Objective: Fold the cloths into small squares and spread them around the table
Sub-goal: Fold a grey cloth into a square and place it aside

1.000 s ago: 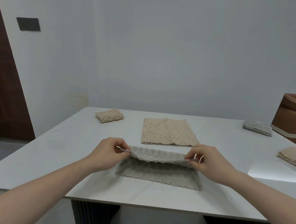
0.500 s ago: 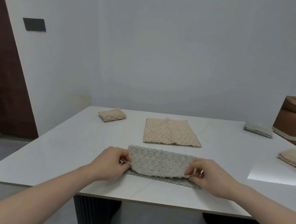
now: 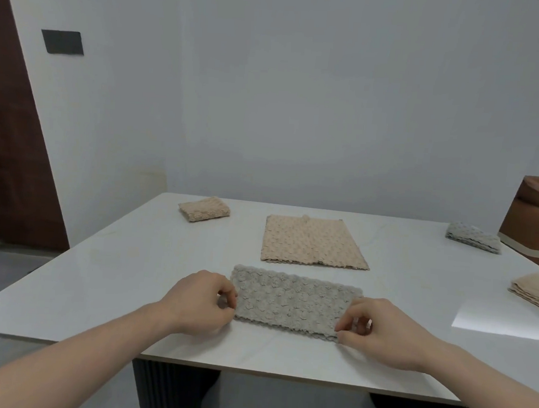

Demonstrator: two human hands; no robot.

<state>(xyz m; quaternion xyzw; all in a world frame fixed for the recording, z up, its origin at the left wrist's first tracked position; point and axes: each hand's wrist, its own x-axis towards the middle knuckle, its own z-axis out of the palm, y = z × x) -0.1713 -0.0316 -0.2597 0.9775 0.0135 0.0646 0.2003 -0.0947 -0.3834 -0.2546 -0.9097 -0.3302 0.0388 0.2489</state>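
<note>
Left hand point(image 3: 203, 304): pinches the near-left corner of the grey cloth point(image 3: 292, 301). Right hand point(image 3: 380, 332): pinches its near-right corner. Grey cloth: lies at the near middle of the table point(image 3: 106, 276), folded to a long strip. Advice: judged best to square the edges, press the crease flat, then fold end to end. Beige cloth point(image 3: 311, 242): flat, just beyond. Folded beige square point(image 3: 204, 213): far left. Folded grey square point(image 3: 472, 241): far right. Beige stack point(image 3: 537, 294): right edge. Cardboard box point(image 3: 535, 220): behind. Writing: none readable.
</note>
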